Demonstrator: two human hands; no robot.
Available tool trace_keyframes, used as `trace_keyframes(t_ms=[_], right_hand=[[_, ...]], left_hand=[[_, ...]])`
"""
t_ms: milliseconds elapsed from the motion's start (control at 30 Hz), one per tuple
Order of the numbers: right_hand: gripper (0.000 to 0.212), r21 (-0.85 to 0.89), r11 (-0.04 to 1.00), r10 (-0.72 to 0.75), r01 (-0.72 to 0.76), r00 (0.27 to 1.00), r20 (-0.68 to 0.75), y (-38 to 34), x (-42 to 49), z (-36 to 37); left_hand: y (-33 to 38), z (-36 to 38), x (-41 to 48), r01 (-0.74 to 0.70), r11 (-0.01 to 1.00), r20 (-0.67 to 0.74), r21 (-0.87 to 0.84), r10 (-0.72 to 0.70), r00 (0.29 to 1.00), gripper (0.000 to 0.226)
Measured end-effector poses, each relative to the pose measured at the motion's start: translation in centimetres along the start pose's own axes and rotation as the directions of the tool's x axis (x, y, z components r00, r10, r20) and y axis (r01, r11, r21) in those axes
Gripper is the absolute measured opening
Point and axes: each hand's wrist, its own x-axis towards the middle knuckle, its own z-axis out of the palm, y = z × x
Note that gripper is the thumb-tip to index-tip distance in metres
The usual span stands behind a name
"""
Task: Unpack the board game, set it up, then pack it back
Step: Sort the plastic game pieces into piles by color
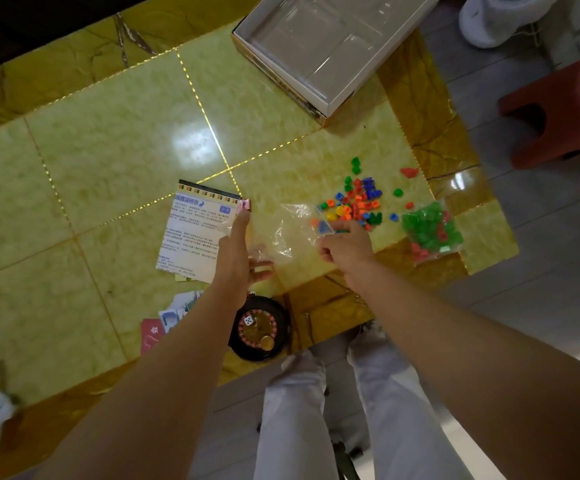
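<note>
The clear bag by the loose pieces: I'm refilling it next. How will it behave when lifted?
Probably floppy: the clear bag lies crumpled beside the right hand gripping it. Likely very light, being nearly empty. Its glossy film may slip.

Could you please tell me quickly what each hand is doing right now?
Left hand: fingers stretched out by the clear plastic bag; whether it grips cannot be told.
Right hand: curled, pinching that bag's edge.

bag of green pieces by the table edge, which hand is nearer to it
Right. The right hand, pinching the clear bag, is just left of the bag of green pieces. The left hand is farther off, by the instruction sheet.
</note>
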Motion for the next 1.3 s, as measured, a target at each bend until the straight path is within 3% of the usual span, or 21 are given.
trace_keyframes(t_ms=[133, 233, 333, 467, 567, 633, 700, 767, 833, 1000, 1033, 1100, 1200, 1300], right_hand=[[0.034, -0.001, 0.995, -0.101, 0.101, 0.992, 0.07, 0.0, 0.0, 1.1], [0.037, 0.012, 0.992, -0.128, 0.127, 0.979, 0.157, -0.1, 0.2, 2.1], [0.042, -0.04, 0.994, -0.088, 0.099, 0.972, 0.217, 0.0, 0.6, 2.7], [0.039, -0.122, 0.991, -0.017, 0.047, 0.972, 0.233, 0.6, 1.6, 2.5], [0.033, -0.179, 0.984, 0.023, 0.02, 0.972, 0.233, 0.7, 2.3, 1.7], [0.03, -0.218, 0.976, 0.036, 0.013, 0.975, 0.221, 0.4, 3.1, 0.8], [0.028, -0.258, 0.966, 0.036, 0.018, 0.978, 0.205, -0.1, 4.0, -0.4], [0.026, -0.314, 0.948, 0.015, 0.045, 0.983, 0.185, -0.9, 5.0, -1.8], [0.025, -0.363, 0.929, -0.018, 0.078, 0.986, 0.165, -1.7, 6.3, -3.3], [0.015, -0.558, 0.803, -0.198, 0.208, 0.977, 0.08, -4.1, 9.0, -7.4], [0.013, -0.595, 0.772, -0.235, 0.223, 0.97, 0.058, -4.7, 9.7, -8.8], [0.02, -0.653, 0.714, -0.314, 0.251, 0.949, 0.02, -5.7, 11.3, -11.1], [0.038, -0.731, 0.621, -0.418, 0.283, 0.909, -0.003, -6.7, 14.1, -13.9], [0.049, -0.802, 0.531, -0.428, 0.273, 0.903, 0.024, -6.7, 16.3, -15.0]], left_hand=[[-0.3, -1.1, 1.2, 0.031, 0.977, 0.117, 0.213, -0.057, 0.991, 0.036], [-0.2, -1.9, 2.1, 0.013, 0.965, 0.03, 0.261, -0.022, 0.999, 0.025], [0.1, -2.3, 3.2, -0.052, 0.979, -0.048, 0.199, 0.063, 0.997, 0.034], [0.7, -1.3, 4.1, -0.107, 0.994, 0.026, -0.032, 0.107, 0.994, 0.024], [0.9, -0.8, 5.4, -0.107, 0.992, 0.015, -0.071, 0.108, 0.994, 0.053], [0.9, -0.4, 6.0, -0.007, 0.999, -0.071, 0.038, 0.01, 0.997, 0.072], [0.9, 0.1, 5.6, 0.208, 0.96, -0.166, 0.186, -0.177, 0.97, 0.076], [0.9, 0.8, 4.6, 0.425, 0.849, -0.179, 0.315, -0.386, 0.905, 0.088], [0.5, 2.1, 3.7, 0.479, 0.796, -0.14, 0.371, -0.462, 0.876, 0.09], [-0.8, 7.4, 4.3, 0.237, 0.866, -0.047, 0.44, -0.242, 0.969, 0.039], [-1.2, 9.0, 4.9, 0.155, 0.859, -0.023, 0.488, -0.165, 0.986, 0.03], [-1.6, 11.4, 5.4, -0.022, 0.747, -0.005, 0.664, 0.034, 0.999, 0.015], [-1.4, 14.7, 5.4, -0.208, 0.594, 0.052, 0.777, 0.269, 0.962, 0.036], [-1.7, 16.4, 5.9, -0.317, 0.468, 0.127, 0.825, 0.393, 0.911, 0.056]])
